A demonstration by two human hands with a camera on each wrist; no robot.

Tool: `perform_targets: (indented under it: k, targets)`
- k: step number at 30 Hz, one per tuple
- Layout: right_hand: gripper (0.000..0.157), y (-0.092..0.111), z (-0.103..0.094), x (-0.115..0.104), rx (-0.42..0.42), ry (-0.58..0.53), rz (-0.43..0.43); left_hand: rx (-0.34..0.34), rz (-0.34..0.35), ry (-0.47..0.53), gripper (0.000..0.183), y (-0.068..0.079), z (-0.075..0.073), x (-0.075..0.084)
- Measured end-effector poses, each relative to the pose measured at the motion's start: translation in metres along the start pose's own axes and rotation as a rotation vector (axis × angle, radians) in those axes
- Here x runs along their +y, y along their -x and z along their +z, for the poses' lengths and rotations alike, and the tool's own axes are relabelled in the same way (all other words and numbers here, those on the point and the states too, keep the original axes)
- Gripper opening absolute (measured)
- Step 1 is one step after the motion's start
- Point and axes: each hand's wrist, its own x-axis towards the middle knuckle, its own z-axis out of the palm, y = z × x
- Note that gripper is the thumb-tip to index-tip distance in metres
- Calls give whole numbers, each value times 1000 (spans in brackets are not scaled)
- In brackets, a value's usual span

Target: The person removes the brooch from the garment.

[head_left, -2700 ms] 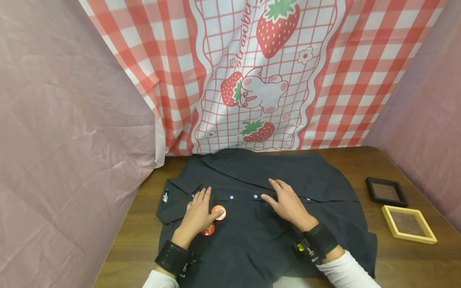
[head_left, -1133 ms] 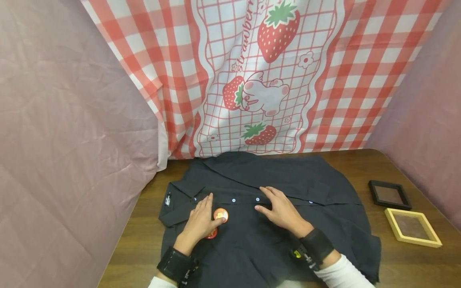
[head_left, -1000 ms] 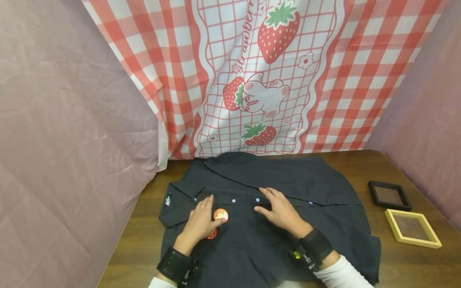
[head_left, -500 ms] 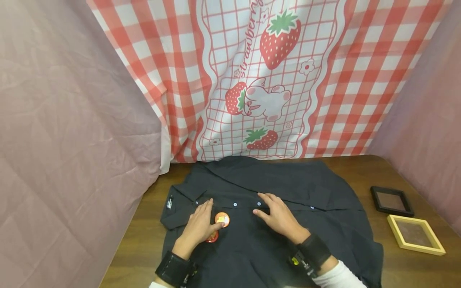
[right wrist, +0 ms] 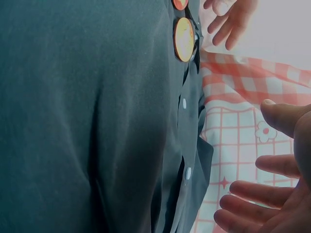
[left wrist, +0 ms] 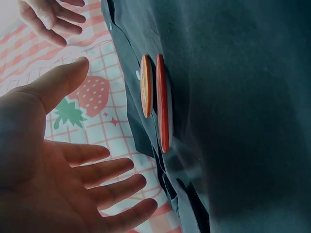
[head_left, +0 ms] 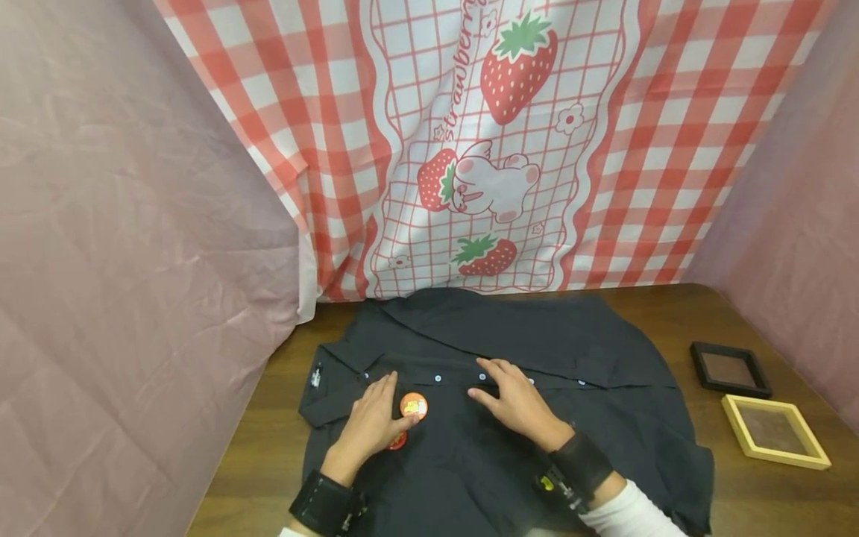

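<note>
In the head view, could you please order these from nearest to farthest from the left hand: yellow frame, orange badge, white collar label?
1. Orange badge: on the right side of the left hand, by its thumb.
2. White collar label: to the hand's left.
3. Yellow frame: far to the right.

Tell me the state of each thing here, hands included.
Dark shirt, spread on the table; whether buttoned, unclear.
Orange badge, face up on the shirt.
Red badge, on the shirt, partly hidden from the head camera.
Left hand, open, empty.
Right hand, open, empty.
Black frame, lying flat.
Yellow frame, lying flat.
Strawberry cloth, hanging behind the table.
</note>
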Motion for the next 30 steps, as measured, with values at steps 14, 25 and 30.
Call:
perform_targets:
  k: [14, 25, 30]
  targets:
    - [59, 0, 5, -4, 9, -11, -11, 21, 37, -11, 83, 4, 2, -1]
    - [59, -1, 8, -5, 40, -5, -41, 28, 36, -16, 82, 4, 3, 0]
    - [57, -2, 11, -6, 48, -5, -49, 13, 28, -15, 82, 4, 5, -2]
